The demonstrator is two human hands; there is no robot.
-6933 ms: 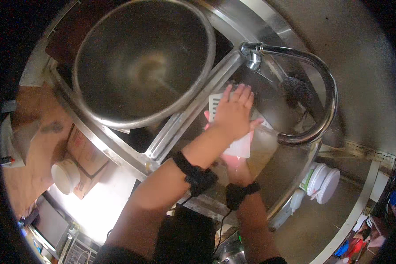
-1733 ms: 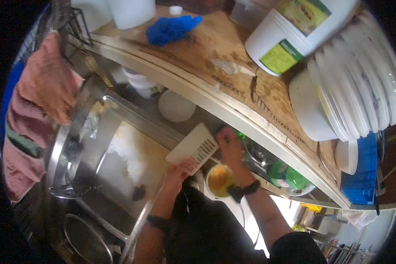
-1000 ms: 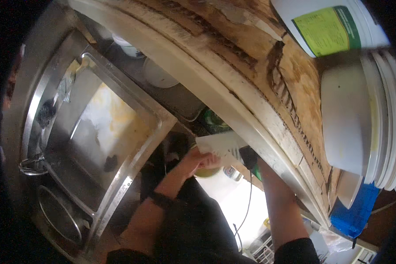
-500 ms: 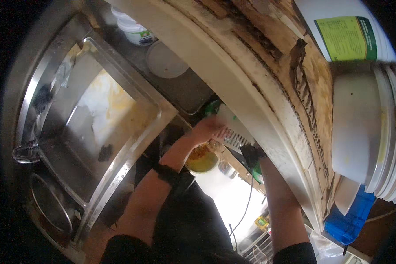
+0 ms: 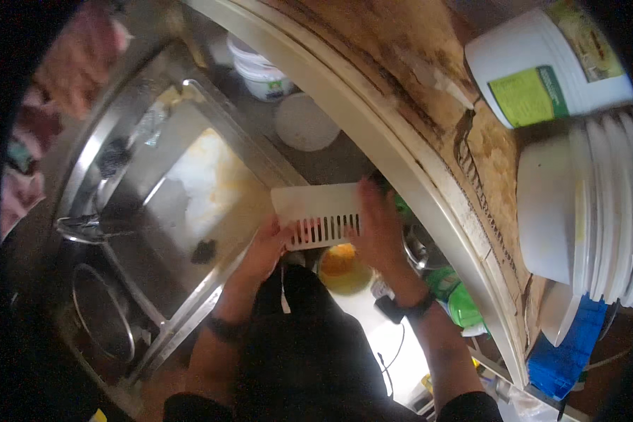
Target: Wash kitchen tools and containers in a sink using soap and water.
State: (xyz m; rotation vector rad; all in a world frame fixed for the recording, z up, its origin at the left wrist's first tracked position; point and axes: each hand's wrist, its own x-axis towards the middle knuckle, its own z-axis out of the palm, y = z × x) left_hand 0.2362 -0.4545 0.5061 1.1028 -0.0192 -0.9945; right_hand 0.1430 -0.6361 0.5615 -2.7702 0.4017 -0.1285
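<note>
A white plastic slotted piece point(image 5: 323, 200), like the side of a basket or rack, is held level between both my hands, with a row of narrow slots along its nearer side. My left hand point(image 5: 264, 247) grips its left end, fingers curled near the slots. At the right end, my right hand point(image 5: 378, 224) is closed on it; its fingertips are partly hidden. Below the piece, a round container point(image 5: 344, 271) with yellow and orange contents shows. Left of my hands is a metal sink point(image 5: 243, 126) with a dark scouring pad point(image 5: 205, 251) inside.
A pale shelf edge point(image 5: 418, 165) cuts diagonally across, close to my right arm. On the shelf stand stacked white tubs point(image 5: 550, 204). Beneath it are a green bottle point(image 5: 463, 306), white buckets point(image 5: 260, 74) and a round lid point(image 5: 306, 123). Pink cloths point(image 5: 81, 67) hang at far left.
The white slotted piece has come out from under the shelf edge, moving left and nearer the sink. My left hand has moved to its left end, and my right hand now shows on it.
</note>
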